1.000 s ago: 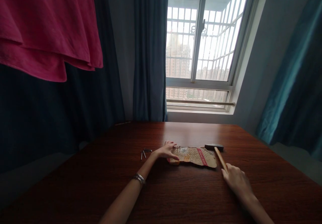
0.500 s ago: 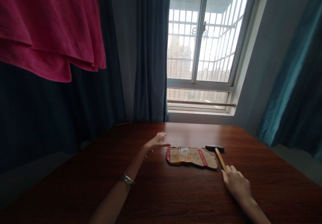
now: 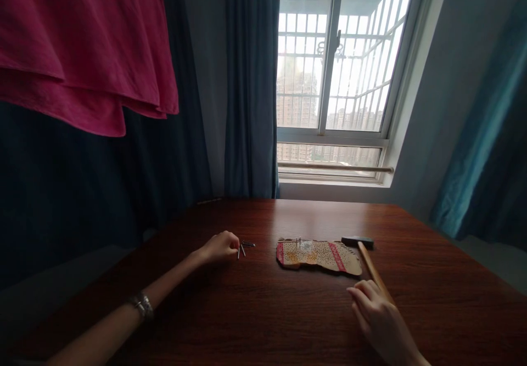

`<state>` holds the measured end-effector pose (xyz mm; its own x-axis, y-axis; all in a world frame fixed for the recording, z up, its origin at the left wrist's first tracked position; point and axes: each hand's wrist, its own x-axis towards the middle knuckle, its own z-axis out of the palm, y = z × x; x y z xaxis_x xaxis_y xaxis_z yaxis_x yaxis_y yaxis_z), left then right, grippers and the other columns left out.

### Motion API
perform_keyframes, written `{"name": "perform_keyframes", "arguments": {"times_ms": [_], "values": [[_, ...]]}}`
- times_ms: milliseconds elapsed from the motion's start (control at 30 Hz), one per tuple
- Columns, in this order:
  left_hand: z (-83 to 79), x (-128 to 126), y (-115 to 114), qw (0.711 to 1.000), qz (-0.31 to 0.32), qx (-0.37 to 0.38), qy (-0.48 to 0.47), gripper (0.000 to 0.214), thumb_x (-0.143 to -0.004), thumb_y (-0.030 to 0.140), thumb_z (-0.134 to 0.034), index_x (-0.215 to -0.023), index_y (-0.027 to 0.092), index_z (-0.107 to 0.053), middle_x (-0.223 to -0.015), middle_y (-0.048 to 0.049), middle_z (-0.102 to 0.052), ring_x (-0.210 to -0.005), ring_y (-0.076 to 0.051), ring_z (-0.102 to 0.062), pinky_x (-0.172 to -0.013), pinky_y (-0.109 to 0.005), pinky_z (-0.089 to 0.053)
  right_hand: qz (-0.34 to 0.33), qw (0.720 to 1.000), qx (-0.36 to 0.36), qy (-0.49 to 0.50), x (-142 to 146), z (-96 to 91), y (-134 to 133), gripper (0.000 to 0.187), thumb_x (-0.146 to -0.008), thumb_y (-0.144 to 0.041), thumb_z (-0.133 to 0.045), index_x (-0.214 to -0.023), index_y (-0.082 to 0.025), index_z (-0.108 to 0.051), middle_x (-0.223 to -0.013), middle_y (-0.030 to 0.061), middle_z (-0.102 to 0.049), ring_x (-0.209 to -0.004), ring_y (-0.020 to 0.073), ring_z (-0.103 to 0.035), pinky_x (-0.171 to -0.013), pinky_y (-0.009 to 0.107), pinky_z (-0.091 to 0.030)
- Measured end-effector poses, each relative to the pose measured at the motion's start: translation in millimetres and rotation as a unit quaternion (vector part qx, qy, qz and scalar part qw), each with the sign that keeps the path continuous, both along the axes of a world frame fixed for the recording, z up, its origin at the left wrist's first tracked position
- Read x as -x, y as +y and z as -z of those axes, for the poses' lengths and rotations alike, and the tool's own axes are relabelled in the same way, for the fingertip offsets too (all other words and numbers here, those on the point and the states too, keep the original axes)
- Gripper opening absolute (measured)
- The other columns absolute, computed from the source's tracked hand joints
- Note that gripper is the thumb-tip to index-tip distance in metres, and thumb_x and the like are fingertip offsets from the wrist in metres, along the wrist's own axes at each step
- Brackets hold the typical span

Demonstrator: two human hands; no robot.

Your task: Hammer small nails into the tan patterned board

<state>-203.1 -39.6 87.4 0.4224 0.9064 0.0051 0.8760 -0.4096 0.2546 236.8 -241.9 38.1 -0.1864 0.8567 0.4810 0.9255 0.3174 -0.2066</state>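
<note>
My left hand [image 3: 222, 246] is low over the table at left, its fingers pinched together at the end of a nail [image 3: 238, 253]. More loose nails [image 3: 248, 243] lie just right of the fingertips. My right hand [image 3: 376, 314] is loosely closed beside the wooden handle of a hammer [image 3: 373, 267]. The handle's lower end passes behind the hand, and no grip around it shows. The hammer's dark head lies flat, pointing away from me. Between the hands lies a patterned, ragged-edged flat piece [image 3: 319, 257] with two nails [image 3: 298, 242] standing upright near its far left edge.
A brown wooden table [image 3: 267, 311] stretches out under both hands. Beyond it are a barred window [image 3: 329, 80] and blue curtains [image 3: 251, 80]. A pink cloth [image 3: 90, 48] hangs at the upper left.
My left hand has drawn back left from beside the patterned piece to the loose nails, and its fingers have closed. My right hand has slid off the hammer handle, slightly left and down.
</note>
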Motion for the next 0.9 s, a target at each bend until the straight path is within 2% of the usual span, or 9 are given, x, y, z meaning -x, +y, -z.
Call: {"name": "perform_keyframes", "arguments": {"times_ms": [67, 167, 367, 700, 900], "values": [[1.3, 4.4, -5.1, 0.996, 0.060, -0.051, 0.041, 0.021, -0.082, 0.028, -0.051, -0.087, 0.023, -0.071, -0.088, -0.0014, -0.067, -0.078, -0.015, -0.062, -0.064, -0.020, -0.040, -0.044, 0.999, 0.004, 0.010, 12.8, 5.0, -4.6, 0.028, -0.084, -0.011, -0.044, -0.101, -0.023, -0.061, -0.097, 0.0064, -0.060, -0.087, 0.0181, -0.061, -0.076, 0.029, -0.053], [4.4, 9.5, -5.3, 0.980, 0.133, -0.098, 0.111, 0.021, -0.087, 0.023, -0.048, -0.091, 0.023, -0.069, -0.088, -0.0028, -0.063, -0.078, -0.014, -0.062, -0.066, -0.019, -0.043, -0.074, 0.997, 0.021, 0.031, 22.0, 9.9, -8.1, 0.031, -0.082, -0.008, -0.043, -0.101, -0.023, -0.063, -0.097, 0.0065, -0.061, -0.088, 0.0184, -0.060, -0.080, 0.030, -0.052], [22.6, 13.3, 5.1, 0.942, 0.227, -0.163, 0.184, 0.019, -0.088, 0.014, -0.048, -0.090, 0.018, -0.066, -0.087, -0.0061, -0.061, -0.074, -0.015, -0.063, -0.062, -0.021, -0.046, -0.067, 0.995, 0.041, 0.066, 22.2, 13.1, -6.7, 0.032, -0.080, -0.007, -0.043, -0.099, -0.022, -0.065, -0.097, 0.0074, -0.061, -0.091, 0.0198, -0.060, -0.083, 0.031, -0.051], [28.8, 11.5, 12.9, 0.910, 0.277, -0.188, 0.245, 0.027, -0.084, 0.000, -0.042, -0.086, 0.013, -0.066, -0.090, -0.0088, -0.063, -0.075, -0.018, -0.064, -0.062, -0.024, -0.047, -0.054, 0.994, 0.063, 0.070, 24.9, 12.2, -7.3, 0.032, -0.080, -0.007, -0.044, -0.100, -0.020, -0.065, -0.101, 0.0084, -0.060, -0.094, 0.0202, -0.058, -0.086, 0.031, -0.049], [37.7, 14.0, 18.4, 0.928, 0.272, -0.173, 0.188, 0.023, -0.083, 0.002, -0.044, -0.084, 0.012, -0.065, -0.089, -0.0102, -0.063, -0.076, -0.017, -0.063, -0.065, -0.023, -0.046, -0.053, 0.993, 0.065, 0.088, 24.3, 12.1, -8.3, 0.031, -0.080, -0.008, -0.044, -0.099, -0.020, -0.066, -0.100, 0.0087, -0.060, -0.094, 0.0200, -0.058, -0.086, 0.030, -0.049]]}}
